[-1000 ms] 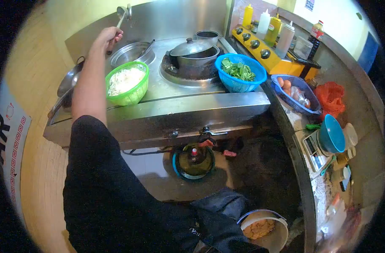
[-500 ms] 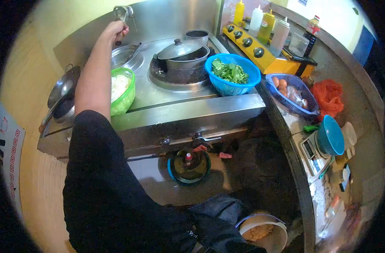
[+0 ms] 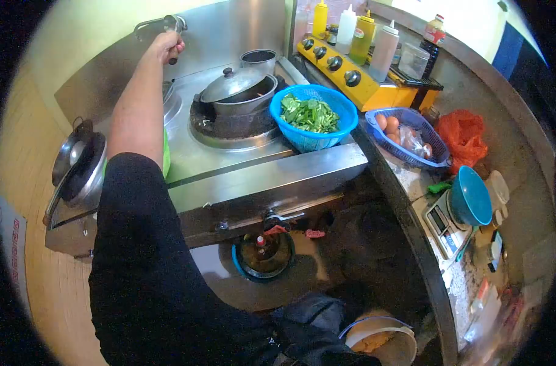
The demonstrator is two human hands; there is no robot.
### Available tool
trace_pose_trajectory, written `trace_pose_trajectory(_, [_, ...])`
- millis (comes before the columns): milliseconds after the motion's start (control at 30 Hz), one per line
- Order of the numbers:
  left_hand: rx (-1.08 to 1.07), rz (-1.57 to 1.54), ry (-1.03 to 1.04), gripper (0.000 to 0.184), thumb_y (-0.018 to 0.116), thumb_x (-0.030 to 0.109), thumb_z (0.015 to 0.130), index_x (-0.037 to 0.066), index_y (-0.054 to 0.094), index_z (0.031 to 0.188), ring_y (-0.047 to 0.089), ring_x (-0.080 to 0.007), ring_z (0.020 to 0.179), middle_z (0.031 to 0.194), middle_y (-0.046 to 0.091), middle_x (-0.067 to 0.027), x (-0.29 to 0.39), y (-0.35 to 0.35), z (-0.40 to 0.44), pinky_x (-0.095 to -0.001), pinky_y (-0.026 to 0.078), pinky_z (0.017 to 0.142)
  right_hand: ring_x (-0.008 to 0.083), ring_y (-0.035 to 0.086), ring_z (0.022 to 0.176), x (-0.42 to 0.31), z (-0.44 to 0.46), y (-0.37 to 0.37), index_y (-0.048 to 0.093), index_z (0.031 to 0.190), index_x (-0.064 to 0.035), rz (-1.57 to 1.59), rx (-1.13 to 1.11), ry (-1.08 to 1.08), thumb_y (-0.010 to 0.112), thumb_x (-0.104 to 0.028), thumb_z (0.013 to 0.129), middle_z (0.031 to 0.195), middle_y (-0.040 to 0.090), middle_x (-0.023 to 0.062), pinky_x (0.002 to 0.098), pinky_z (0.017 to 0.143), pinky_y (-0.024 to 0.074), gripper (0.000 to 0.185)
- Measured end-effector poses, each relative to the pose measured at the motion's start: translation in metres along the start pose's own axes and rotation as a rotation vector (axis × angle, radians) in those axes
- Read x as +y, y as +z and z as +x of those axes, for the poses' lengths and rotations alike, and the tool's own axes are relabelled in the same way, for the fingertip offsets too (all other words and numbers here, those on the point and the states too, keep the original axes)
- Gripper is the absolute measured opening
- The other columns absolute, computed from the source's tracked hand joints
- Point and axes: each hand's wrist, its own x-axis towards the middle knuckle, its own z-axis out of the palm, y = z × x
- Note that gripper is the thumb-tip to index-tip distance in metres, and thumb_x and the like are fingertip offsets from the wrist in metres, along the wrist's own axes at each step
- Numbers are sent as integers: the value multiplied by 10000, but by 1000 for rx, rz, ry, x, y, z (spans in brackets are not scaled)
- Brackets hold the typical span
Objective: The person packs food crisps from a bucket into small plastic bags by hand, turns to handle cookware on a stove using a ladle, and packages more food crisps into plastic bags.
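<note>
My left hand (image 3: 167, 49) is stretched far forward to the steel back wall. Its fingers are closed round a dark-handled utensil (image 3: 173, 60), the handle's end showing below the fist. The utensil's other end overlaps the wall tap (image 3: 145, 25), so I cannot tell its kind or whether they touch. Beneath my forearm, a green basket (image 3: 166, 155) is mostly hidden, as is a metal pan (image 3: 173, 110). To the right, a lidded pot (image 3: 244, 105) sits on the burner, its lid (image 3: 232, 85) tilted. My right hand is out of view.
A blue basket of cut greens (image 3: 311, 140) stands at the stove's right front. Woks (image 3: 86, 158) lean at the left. On the side counter are a yellow stove (image 3: 375, 94), squeeze bottles (image 3: 384, 55), an egg basket (image 3: 406, 155), a scale (image 3: 439, 222) and a teal bowl (image 3: 471, 195).
The view has shifted, so the stove and counter sit further left. The tap's spout now points left over the stove, where before it showed right of my hand. My left hand keeps its grip.
</note>
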Motion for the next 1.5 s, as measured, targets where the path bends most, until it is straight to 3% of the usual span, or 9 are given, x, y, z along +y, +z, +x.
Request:
trace_pose_trajectory(100, [-14,-104,-74,151,471,34,827,49,492,679,392,-58,366,535,513,-37,-1,6,19,-245,195,294,214,627,763,-3,-4,-2,644,1059,22,-6,9,7,633,-183,856,923,680,128,311,696,518,289])
trace_pose_trajectory(200, [-102,-3,-95,145,465,23,842,46,478,699,436,-61,393,554,515,-37,2,6,26,-237,225,284,215,628,763,-5,-10,-5,648,1049,25,-8,23,15,636,-175,852,917,680,129,313,698,519,281])
trace_pose_trajectory(400, [-30,-91,-20,96,439,-2,827,30,479,746,442,-83,412,571,510,-42,-8,17,44,-228,325,338,218,630,762,-3,-25,-13,655,1029,31,-2,55,36,643,-158,844,903,681,132,317,701,521,265])
trace_pose_trajectory(500, [-95,-133,-83,74,425,-13,813,8,473,760,453,-100,433,586,511,-57,-16,12,61,-240,349,372,219,630,762,-4,-32,-15,658,1020,34,-4,55,33,646,-149,840,896,682,133,318,703,522,257])
trace_pose_trajectory(800, [10,-102,24,94,384,-19,812,-32,471,779,465,-118,443,619,508,-79,-1,38,-5,-244,358,368,223,632,761,-9,-33,-14,669,991,43,-1,66,14,657,-124,828,875,683,137,324,708,526,233])
trace_pose_trajectory(1200, [-51,41,-34,110,418,22,831,17,506,766,478,-68,439,630,551,-33,-6,40,31,-219,333,340,236,643,818,-18,-31,-15,665,1023,43,-54,97,16,655,-167,834,930,687,148,338,749,526,283])
trace_pose_trajectory(1400, [-10,-26,-31,145,430,7,819,16,521,707,478,-77,440,608,536,-47,-15,44,51,-231,346,338,229,641,828,-21,-32,-15,660,1043,40,-57,87,17,650,-187,845,949,685,143,331,753,524,301])
trace_pose_trajectory(1500, [-8,-170,10,103,440,4,809,-14,535,774,488,-95,448,625,539,-69,-30,47,59,-234,369,346,225,640,833,-21,-32,-15,658,1053,38,-55,81,21,648,-197,851,959,685,141,328,755,523,310])
